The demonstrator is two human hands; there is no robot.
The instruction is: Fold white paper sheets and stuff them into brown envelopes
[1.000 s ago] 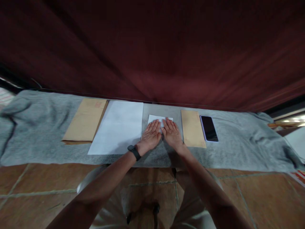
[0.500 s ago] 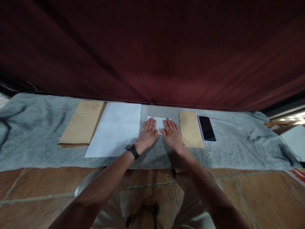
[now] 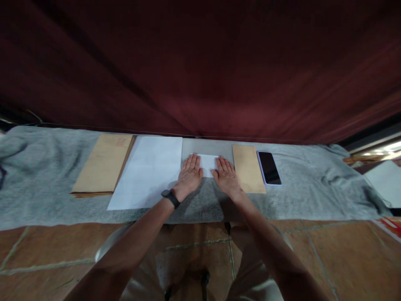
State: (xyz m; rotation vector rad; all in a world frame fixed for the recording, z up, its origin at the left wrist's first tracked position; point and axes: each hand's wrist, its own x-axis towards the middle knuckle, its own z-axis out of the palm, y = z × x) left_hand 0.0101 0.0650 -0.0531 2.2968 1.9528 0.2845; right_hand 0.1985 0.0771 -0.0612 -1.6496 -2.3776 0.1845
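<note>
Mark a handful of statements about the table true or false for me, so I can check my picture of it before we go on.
1. The left hand and right hand both lie on the small white paper. True.
2. The black wristband is on the right wrist. False: it is on the left wrist.
3. The phone lies to the right of the nearest brown envelope. True.
4. The large white sheet lies left of the brown stack. False: it lies right of it.
5. The cloth is grey. True.
</note>
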